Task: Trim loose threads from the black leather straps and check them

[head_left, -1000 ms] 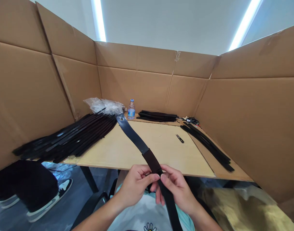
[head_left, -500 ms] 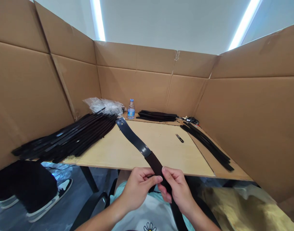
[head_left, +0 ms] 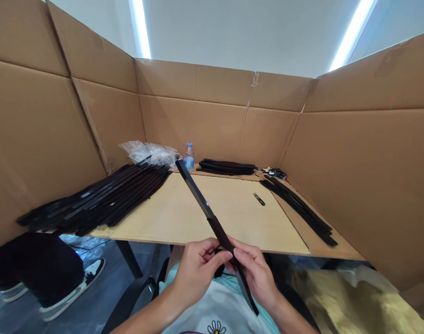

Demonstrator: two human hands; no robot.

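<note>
A long, thin black strip (head_left: pixel 195 190) slants up and away over the near edge of the table, its far part bare and glossy. A dark brown, matte sleeve (head_left: pixel 218 231) covers the strip closer to me. My left hand (head_left: pixel 201 269) pinches the covered part from the left, thumb on top. From the right, my right hand (head_left: pixel 255 269) grips it with thumb and fingers just beside the left. The strip's lower end passes under my right hand and points toward my lap. It is now turned nearly edge-on.
Many similar dark strips (head_left: pixel 104 199) lie heaped at left, near a clear plastic bag (head_left: pixel 151 153) and water bottle (head_left: pixel 189 157). Another bundle (head_left: pixel 227 167) is at the back, with more strips (head_left: pixel 298 208) at right. Small thread snips (head_left: pixel 259 199) rest on the table (head_left: pixel 184 222). Cardboard walls surround it.
The strip has rotated from showing its flat face to nearly edge-on, and its far end has swung slightly right and up. Both hands keep hold, the right fingers shifting around it.
</note>
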